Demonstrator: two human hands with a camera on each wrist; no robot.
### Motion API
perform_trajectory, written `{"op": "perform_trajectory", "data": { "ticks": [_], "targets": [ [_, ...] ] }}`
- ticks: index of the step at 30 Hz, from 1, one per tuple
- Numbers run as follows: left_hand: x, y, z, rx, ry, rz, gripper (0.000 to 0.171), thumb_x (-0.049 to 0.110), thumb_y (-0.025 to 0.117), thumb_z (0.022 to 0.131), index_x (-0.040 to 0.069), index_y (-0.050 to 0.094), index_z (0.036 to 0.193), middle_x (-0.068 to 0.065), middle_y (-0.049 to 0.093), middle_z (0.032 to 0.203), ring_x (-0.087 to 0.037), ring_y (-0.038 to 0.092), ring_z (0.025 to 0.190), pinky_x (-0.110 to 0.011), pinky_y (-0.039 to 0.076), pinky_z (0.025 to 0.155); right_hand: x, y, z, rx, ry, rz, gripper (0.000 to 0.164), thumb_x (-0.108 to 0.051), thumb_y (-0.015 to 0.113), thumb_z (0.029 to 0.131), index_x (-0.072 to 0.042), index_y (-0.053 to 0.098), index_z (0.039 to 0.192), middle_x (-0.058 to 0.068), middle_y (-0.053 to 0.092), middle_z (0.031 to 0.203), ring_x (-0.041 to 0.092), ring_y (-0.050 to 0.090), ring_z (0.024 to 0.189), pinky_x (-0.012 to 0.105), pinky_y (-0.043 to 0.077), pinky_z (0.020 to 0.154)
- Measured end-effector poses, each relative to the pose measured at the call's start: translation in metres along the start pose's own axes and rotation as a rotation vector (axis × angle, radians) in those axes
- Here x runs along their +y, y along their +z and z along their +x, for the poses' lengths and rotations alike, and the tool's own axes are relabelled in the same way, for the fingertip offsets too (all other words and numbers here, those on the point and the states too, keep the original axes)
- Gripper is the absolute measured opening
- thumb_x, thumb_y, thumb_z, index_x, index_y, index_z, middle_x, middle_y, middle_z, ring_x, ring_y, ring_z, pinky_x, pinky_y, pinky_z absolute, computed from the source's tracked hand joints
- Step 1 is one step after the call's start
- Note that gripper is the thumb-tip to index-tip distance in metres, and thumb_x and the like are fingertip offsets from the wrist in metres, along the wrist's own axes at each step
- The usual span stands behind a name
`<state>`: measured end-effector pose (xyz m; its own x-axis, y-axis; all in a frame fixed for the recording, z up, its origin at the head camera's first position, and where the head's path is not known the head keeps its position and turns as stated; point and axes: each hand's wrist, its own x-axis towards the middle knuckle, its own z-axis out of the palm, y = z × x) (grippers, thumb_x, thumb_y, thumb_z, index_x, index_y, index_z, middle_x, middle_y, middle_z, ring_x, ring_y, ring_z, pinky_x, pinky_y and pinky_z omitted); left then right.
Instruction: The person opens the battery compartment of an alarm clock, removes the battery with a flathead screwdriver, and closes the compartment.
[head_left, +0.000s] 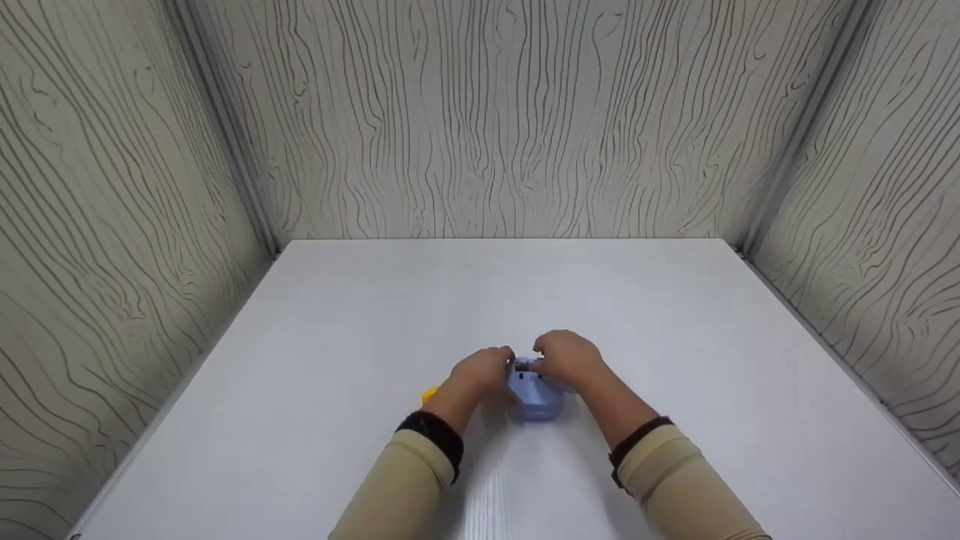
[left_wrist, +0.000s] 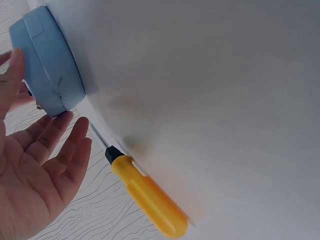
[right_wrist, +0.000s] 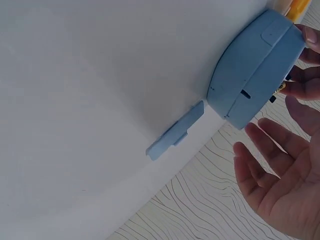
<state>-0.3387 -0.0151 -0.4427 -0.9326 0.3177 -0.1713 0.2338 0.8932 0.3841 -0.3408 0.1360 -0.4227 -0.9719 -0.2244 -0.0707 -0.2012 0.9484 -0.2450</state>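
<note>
A light-blue rounded plastic device (head_left: 537,401) rests on the white table, its battery compartment facing up. A small battery (right_wrist: 280,88) shows yellow and black at that compartment. My left hand (head_left: 484,373) holds the device by its left side, the thumb along the near side and fingertips at the far edge. From the right, my right hand (head_left: 571,358) reaches over it with the thumb at the compartment. In the right wrist view, that hand's other fingers are loosely bent, with a fingertip (right_wrist: 251,131) right at the casing's edge.
A yellow-handled screwdriver (left_wrist: 150,200) lies on the table left of the device, mostly behind my left wrist in the head view. On the right lies a flat light-blue cover piece (right_wrist: 175,132). Wood-patterned panels (head_left: 480,120) enclose the table at the back and sides.
</note>
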Motion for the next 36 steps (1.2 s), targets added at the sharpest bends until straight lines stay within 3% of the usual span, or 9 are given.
{"op": "perform_trajectory", "data": {
  "ticks": [10, 16, 24, 31, 36],
  "targets": [
    [-0.005, 0.003, 0.004, 0.015, 0.026, 0.005, 0.070, 0.034, 0.084, 0.060, 0.012, 0.054, 0.119, -0.003, 0.061, 0.106, -0.019, 0.055, 0.104, -0.034, 0.044, 0.091, -0.014, 0.014, 0.006, 0.066, -0.017, 0.017, 0.022, -0.029, 0.065, 0.082, -0.011, 0.070, 0.092, 0.001, 0.066, 0.087, 0.020, 0.060, 0.081, 0.036, 0.050, 0.071],
    [-0.005, 0.003, 0.004, 0.014, 0.056, 0.016, 0.062, 0.030, 0.080, 0.066, 0.010, 0.054, 0.119, -0.005, 0.061, 0.111, -0.022, 0.055, 0.107, -0.035, 0.043, 0.093, -0.021, 0.020, 0.009, 0.085, 0.001, -0.041, 0.014, -0.026, 0.065, 0.081, -0.012, 0.066, 0.077, -0.002, 0.058, 0.070, 0.017, 0.054, 0.066, 0.034, 0.048, 0.060],
    [-0.005, 0.003, 0.005, -0.011, 0.010, 0.012, 0.075, 0.030, 0.077, 0.071, 0.010, 0.044, 0.135, -0.007, 0.052, 0.130, -0.023, 0.045, 0.122, -0.037, 0.035, 0.102, -0.025, 0.025, 0.015, 0.108, -0.036, -0.081, 0.007, -0.013, 0.062, 0.082, -0.012, 0.068, 0.078, -0.001, 0.059, 0.071, 0.016, 0.053, 0.066, 0.033, 0.049, 0.061],
    [-0.007, 0.004, 0.005, 0.008, 0.040, 0.059, 0.065, 0.030, 0.074, 0.071, 0.011, 0.050, 0.129, -0.007, 0.058, 0.119, -0.021, 0.051, 0.114, -0.035, 0.041, 0.096, -0.020, 0.023, 0.016, 0.121, -0.141, -0.031, 0.012, -0.008, 0.062, 0.078, -0.013, 0.065, 0.068, -0.003, 0.056, 0.067, 0.014, 0.049, 0.061, 0.030, 0.044, 0.057],
    [-0.006, 0.004, 0.006, -0.021, 0.019, 0.038, 0.063, 0.027, 0.067, 0.080, 0.012, 0.044, 0.136, -0.007, 0.052, 0.129, -0.022, 0.045, 0.122, -0.036, 0.036, 0.101, -0.019, 0.025, 0.017, 0.109, -0.179, -0.051, 0.007, -0.007, 0.059, 0.082, -0.009, 0.064, 0.077, 0.000, 0.053, 0.074, 0.016, 0.049, 0.066, 0.032, 0.045, 0.063]
  ]
}}
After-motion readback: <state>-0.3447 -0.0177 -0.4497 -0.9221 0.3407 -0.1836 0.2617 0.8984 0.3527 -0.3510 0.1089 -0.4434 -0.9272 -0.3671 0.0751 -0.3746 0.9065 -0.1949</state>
